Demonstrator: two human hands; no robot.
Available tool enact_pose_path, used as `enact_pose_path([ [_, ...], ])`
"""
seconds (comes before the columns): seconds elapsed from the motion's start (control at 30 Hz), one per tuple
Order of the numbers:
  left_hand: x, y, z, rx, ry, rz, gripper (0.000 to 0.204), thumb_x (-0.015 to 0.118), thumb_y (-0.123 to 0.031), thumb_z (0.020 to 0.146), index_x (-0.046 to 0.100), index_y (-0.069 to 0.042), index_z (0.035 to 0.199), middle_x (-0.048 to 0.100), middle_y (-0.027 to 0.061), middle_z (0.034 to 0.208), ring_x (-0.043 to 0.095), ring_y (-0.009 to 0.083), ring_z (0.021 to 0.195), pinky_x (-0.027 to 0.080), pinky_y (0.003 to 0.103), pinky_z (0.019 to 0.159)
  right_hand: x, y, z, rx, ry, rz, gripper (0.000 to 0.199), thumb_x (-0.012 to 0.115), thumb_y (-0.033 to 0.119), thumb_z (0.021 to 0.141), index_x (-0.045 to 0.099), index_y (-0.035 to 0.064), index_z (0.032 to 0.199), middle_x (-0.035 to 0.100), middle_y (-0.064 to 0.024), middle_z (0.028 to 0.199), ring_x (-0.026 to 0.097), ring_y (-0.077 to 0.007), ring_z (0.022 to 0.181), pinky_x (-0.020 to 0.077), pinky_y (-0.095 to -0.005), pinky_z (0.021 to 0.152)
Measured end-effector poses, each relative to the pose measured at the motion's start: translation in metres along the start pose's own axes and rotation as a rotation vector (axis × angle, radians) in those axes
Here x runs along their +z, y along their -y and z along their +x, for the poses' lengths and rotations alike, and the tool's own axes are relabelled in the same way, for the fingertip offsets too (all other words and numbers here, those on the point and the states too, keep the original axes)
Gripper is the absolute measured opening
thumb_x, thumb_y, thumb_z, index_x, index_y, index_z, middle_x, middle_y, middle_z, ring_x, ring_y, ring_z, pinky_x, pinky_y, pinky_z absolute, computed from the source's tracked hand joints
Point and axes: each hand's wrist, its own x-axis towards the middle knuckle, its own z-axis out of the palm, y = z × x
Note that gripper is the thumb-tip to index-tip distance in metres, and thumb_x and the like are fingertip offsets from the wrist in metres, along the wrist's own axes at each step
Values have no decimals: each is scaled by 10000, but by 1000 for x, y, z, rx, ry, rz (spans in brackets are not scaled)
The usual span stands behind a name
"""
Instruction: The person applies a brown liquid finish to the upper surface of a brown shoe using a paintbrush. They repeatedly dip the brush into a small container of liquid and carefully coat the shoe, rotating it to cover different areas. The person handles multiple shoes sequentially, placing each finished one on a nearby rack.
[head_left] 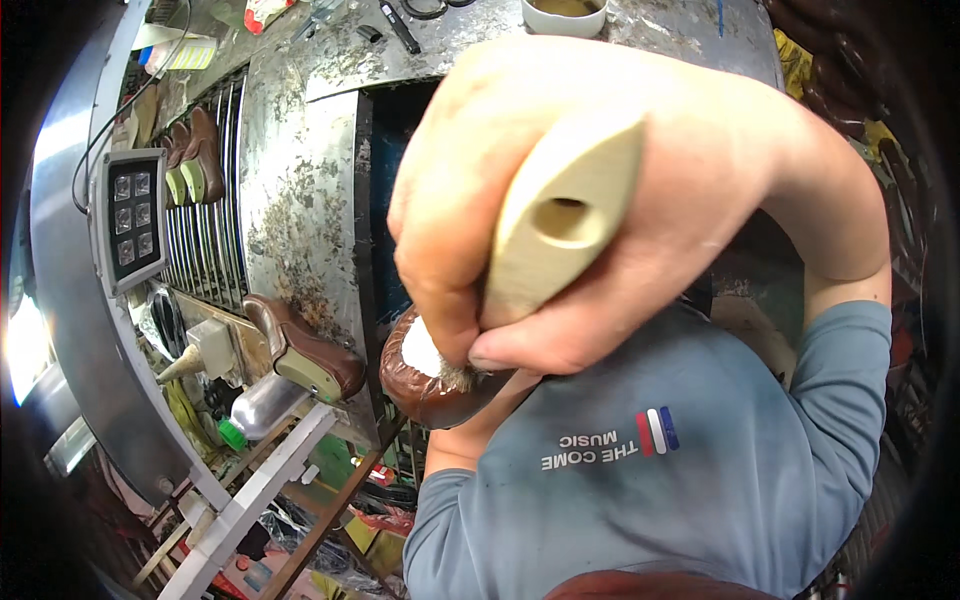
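Observation:
My right hand is closed around the pale wooden handle of a flat brush with a hole near its end. The brush's short bristles touch the rim of a brown leather shoe upper, beside its white sole area. This upper is tilted so that its underside shows, and my right hand covers much of it. From the lower edge my left forearm reaches up behind the shoe upper. My left hand itself is hidden there, so its fingers and grip do not show.
A stained metal bench has a white bowl at its far edge and a black marker. To the left are a lamp panel, a brown shoe upper on a green last, more shoes on a rack, and a clear bottle.

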Motion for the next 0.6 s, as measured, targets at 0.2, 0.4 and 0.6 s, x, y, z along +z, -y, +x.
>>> enact_pose_path([
  [0.2, -2, 2, 12, -117, 18, -41, 757, 454, -669, 974, 479, -39, 1395, 572, 132, 906, 622, 265, 758, 480, 348, 664, -9, -6, -5, 146, 101, 35, 95, 741, 104, 795, 712, 14, 803, 673, -105, 707, 659, -283, 627, 524, -363, 566],
  [0.4, -4, 3, 22, -189, 44, -56, 740, 470, -655, 974, 510, -20, 1354, 587, 108, 773, 623, 237, 662, 465, 314, 592, -17, -19, -14, 289, 208, -6, 112, 742, 120, 803, 718, 10, 803, 692, -104, 731, 679, -267, 654, 538, -359, 592],
  [0.6, 0, -2, 16, -150, 56, -23, 878, 412, -741, 957, 454, -6, 1436, 626, 114, 841, 597, 240, 640, 459, 326, 575, -33, -24, -14, 246, 230, -67, 130, 764, 145, 815, 735, 18, 822, 703, -102, 749, 688, -249, 681, 550, -358, 627],
])
